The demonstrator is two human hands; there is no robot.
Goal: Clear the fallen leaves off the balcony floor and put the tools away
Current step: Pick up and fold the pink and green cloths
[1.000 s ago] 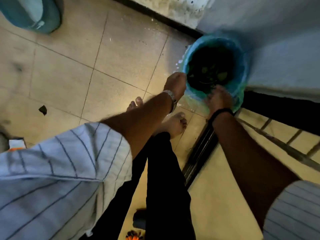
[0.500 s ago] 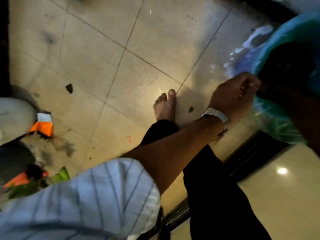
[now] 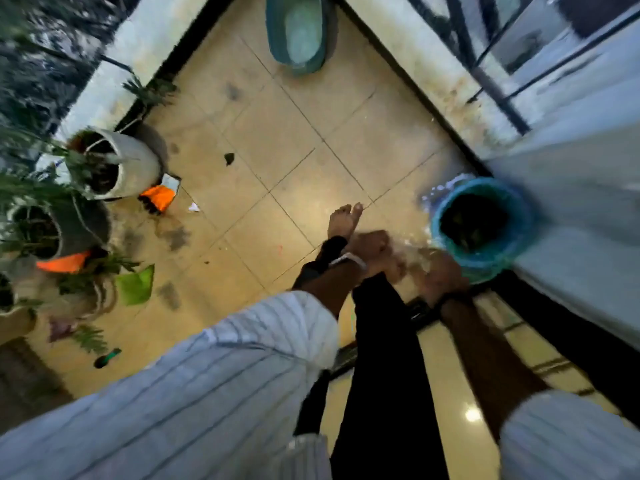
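A bin lined with a teal bag [image 3: 481, 223] stands on the balcony floor against the wall at right, with dark leaves inside. My left hand [image 3: 374, 251] and my right hand [image 3: 440, 275] are side by side just left of the bin's near rim, both smeared by motion. A pale smear lies between them, and I cannot tell whether either hand holds anything. One dark fallen leaf [image 3: 229, 158] lies on the tiles near the pots. A smaller dark scrap [image 3: 206, 262] lies closer to me.
Potted plants [image 3: 114, 164] crowd the left edge, with orange objects [image 3: 159, 197] and a green flat piece [image 3: 136, 289] among them. A teal tub [image 3: 298, 29] sits at the far end. A green-handled item [image 3: 107, 357] lies near left. My bare foot [image 3: 344, 220] is on the tiles.
My head has lifted, so much more of the balcony shows. Both hands have come back from the bin's rim toward me and are now blurred.
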